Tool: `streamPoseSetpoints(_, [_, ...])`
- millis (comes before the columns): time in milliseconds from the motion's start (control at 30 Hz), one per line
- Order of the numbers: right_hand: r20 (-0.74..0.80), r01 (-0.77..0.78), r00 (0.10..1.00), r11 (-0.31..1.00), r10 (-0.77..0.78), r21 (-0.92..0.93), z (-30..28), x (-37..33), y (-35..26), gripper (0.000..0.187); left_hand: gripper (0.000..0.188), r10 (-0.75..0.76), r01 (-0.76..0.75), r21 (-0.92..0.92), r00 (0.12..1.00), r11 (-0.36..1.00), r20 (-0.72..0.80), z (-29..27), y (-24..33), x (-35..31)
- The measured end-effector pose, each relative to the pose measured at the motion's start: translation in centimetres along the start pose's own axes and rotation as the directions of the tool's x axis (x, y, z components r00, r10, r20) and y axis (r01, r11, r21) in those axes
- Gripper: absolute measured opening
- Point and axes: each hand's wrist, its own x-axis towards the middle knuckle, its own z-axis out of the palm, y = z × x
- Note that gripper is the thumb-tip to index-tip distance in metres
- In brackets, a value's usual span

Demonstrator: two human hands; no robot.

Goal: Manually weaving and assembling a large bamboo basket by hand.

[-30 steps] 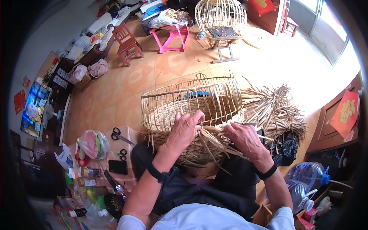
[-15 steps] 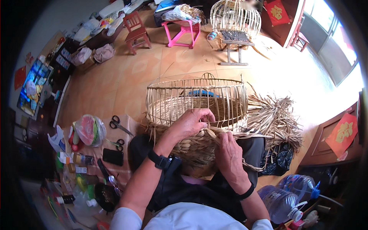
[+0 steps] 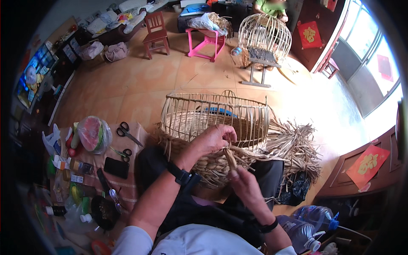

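A large half-woven basket (image 3: pixel 206 163) sits between my knees, its lower wall thick with plaited dry straw and its upper part bare upright stakes. My left hand (image 3: pixel 214 139) is at the top edge of the weave, fingers curled in against the stakes; what they pinch is hidden. Slightly lower and to the right, my right hand (image 3: pixel 245 185) is closed on a flat straw strand (image 3: pixel 230 159) that runs up to the weave near my left fingers. More loose strands trail right along the basket's edge.
A straw bundle (image 3: pixel 297 148) lies right of the basket, beside a black plastic bag (image 3: pixel 295 189). Scissors (image 3: pixel 128 132), a phone-like black slab (image 3: pixel 116 168) and wrapped watermelon (image 3: pixel 94 134) rest at left. Water jugs (image 3: pixel 299 231) stand lower right. Another person (image 3: pixel 272 7) is behind a far basket frame (image 3: pixel 265 36).
My right hand has moved down and left, drawing the strand downward from the weave. My left hand stays at the woven edge. The view has shifted, bringing the far person's green top into sight.
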Motion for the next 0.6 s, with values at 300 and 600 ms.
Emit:
streamPoseSetpoints(300, [0.290, -0.340, 0.940, 0.595, 0.182, 0.728, -7.0, 5.3, -2.6, 0.023, 0.037, 0.027, -0.046, 0.095, 0.982, 0.994, 0.188, -1.6, 1.2, -0.5])
streamPoseSetpoints(600, [0.156, -0.158, 0.987, 0.525, 0.047, 0.836, -11.6, 2.4, -5.1, 0.033, 0.026, -0.006, 0.018, 0.102, 0.993, 0.995, -0.117, 1.4, 0.3, -0.7])
